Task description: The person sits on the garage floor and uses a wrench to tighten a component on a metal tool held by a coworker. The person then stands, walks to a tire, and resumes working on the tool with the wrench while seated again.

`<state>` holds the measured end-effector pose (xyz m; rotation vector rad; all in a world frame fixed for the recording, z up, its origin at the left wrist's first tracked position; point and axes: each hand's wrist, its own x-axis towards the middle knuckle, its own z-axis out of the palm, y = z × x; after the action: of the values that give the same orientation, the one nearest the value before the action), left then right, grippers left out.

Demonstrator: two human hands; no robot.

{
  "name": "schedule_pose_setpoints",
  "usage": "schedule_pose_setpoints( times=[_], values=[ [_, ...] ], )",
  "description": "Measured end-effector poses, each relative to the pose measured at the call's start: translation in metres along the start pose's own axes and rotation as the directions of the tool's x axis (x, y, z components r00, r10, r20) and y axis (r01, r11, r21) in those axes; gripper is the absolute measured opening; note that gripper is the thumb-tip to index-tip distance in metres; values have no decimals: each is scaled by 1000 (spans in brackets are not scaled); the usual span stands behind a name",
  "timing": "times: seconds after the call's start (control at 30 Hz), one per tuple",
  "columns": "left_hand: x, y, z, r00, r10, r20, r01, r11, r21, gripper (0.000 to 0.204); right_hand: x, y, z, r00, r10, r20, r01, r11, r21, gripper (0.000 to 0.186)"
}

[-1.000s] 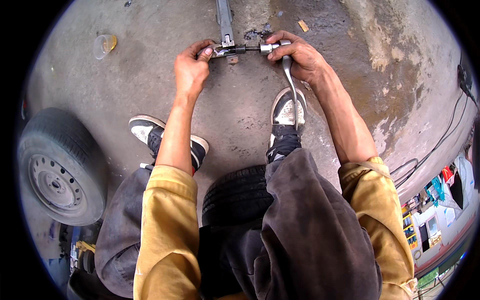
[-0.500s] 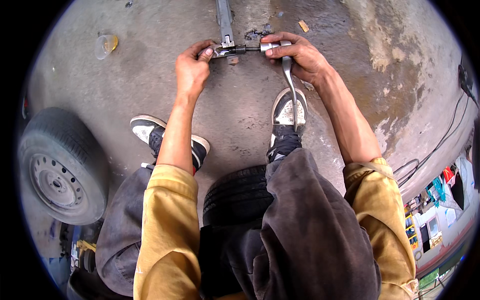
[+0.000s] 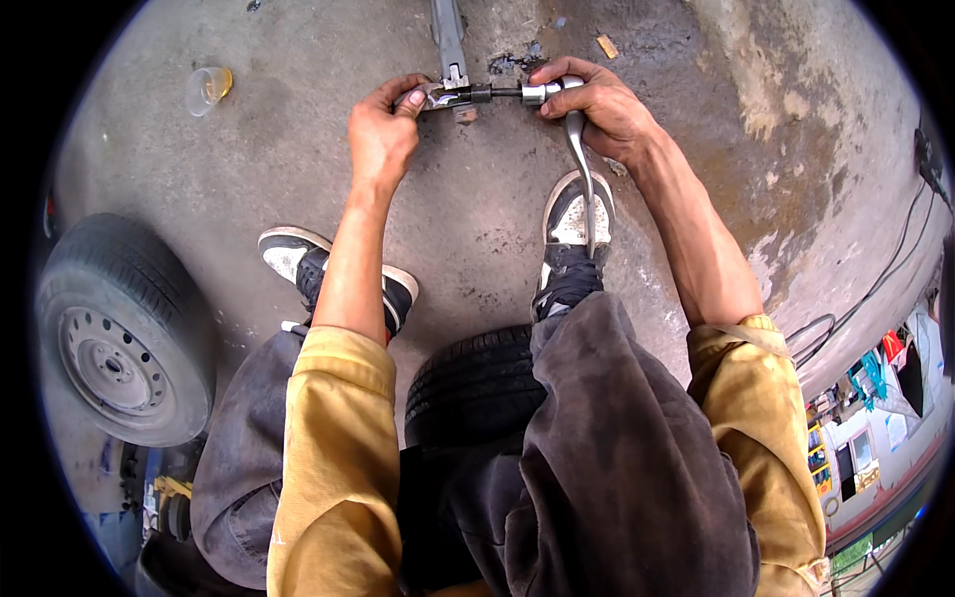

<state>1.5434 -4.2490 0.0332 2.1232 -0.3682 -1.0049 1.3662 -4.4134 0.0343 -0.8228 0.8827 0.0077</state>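
My left hand (image 3: pixel 386 134) is closed on the left end of a shiny metal part (image 3: pixel 431 98), thumb on top. Against this part lies the end of a long grey metal bar (image 3: pixel 448 35) running away toward the far edge. To its right, in line, are a black cylindrical fitting (image 3: pixel 479 94) and a thin dark rod. The rod meets the silver socket end of a wrench (image 3: pixel 577 144). Around that end my right hand (image 3: pixel 607 114) is closed, fingers above and thumb along the near side. The wrench's curved handle hangs toward me, over my right shoe (image 3: pixel 569 221).
A tyre on a steel wheel (image 3: pixel 119 343) stands at the left. Another black tyre (image 3: pixel 468 388) is between my legs. A clear plastic cup (image 3: pixel 206 92) lies far left, and a small tan scrap (image 3: pixel 607 46) far right. Black cables (image 3: pixel 875 284) run along the right side.
My right fingers have slid slightly right along the wrench head, baring more of the silver socket. My left hand keeps its hold on the metal part, almost still.
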Motion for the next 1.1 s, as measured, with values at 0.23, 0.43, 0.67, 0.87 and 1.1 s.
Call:
schedule_pose_setpoints(
  times=[0.23, 0.43, 0.67, 0.87, 1.1],
  values=[
    [3, 0, -1, 1000, 9, -1, -9, 1000, 29, 21, 0, -10, -3, 950, 298, 99, -298, 954, -9, 37],
    [-1, 1, 0, 1000, 16, -16, -15, 999, 36, 21, -3, -3, 2, 998, 53, 28, -54, 998, 32, 17],
    [-3, 4, -1, 1000, -5, -12, 6, 1000, 29, 21, -7, -18, 1, 956, 291, 22, -290, 955, -58, 29],
    [-1, 3, -1, 999, 31, -15, -31, 999, 35, 21, 5, -3, -8, 977, 188, 101, -188, 982, -9, 26],
    [-2, -1, -1, 1000, 1, -18, -1, 1000, 2, 21, -7, -7, 5, 988, 144, 57, -154, 964, 217, 23]
  ],
)
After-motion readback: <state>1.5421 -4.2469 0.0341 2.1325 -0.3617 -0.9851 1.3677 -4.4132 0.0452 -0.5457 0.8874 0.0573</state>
